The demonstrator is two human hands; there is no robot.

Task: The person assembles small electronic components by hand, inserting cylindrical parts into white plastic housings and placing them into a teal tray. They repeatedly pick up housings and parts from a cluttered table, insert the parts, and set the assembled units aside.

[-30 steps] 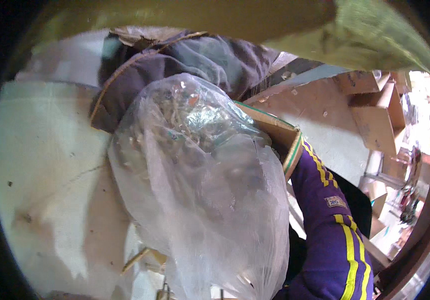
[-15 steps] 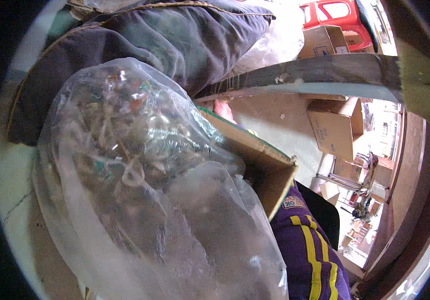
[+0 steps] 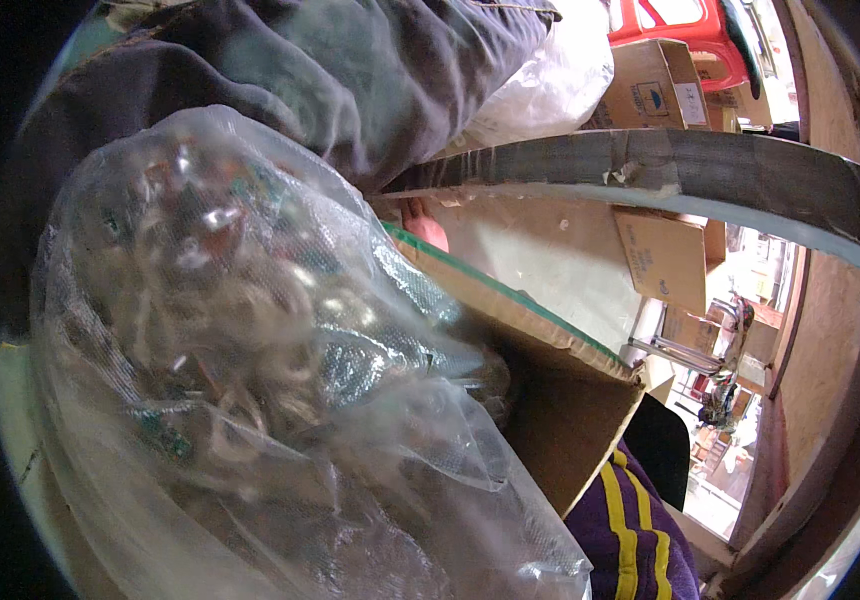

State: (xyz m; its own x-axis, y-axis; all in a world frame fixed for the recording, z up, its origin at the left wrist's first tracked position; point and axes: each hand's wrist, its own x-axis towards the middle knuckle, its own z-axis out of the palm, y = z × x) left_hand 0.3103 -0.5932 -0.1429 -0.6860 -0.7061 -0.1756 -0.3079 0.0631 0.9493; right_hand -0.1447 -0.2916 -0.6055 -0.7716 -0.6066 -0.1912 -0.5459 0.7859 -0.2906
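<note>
A large clear plastic bag [image 3: 250, 340] fills the left and middle of the view. It bulges with tangled pale, curled strips and bits of green and reddish brown, blurred through the film. The bag lies against an open cardboard box [image 3: 580, 430] with a green top edge and overlaps its inside. Neither of my hands can be made out; the bag and the box could hide them. Beyond the box edge shows a patch of bare skin [image 3: 427, 228], probably part of a foot. A purple trouser leg [image 3: 625, 530] with yellow stripes is at the lower right.
A dark cloth bundle [image 3: 350, 80] lies behind the bag. A dark curved band [image 3: 690, 160] crosses the upper right. Cardboard boxes [image 3: 665, 255] stand on the floor beyond, near a red plastic chair [image 3: 695, 30]. A wooden frame [image 3: 820, 370] borders the right side.
The bag's upper part has shifted left, and the box corner appears further right and lower. More of the box interior shows, and less of the purple trouser leg.
</note>
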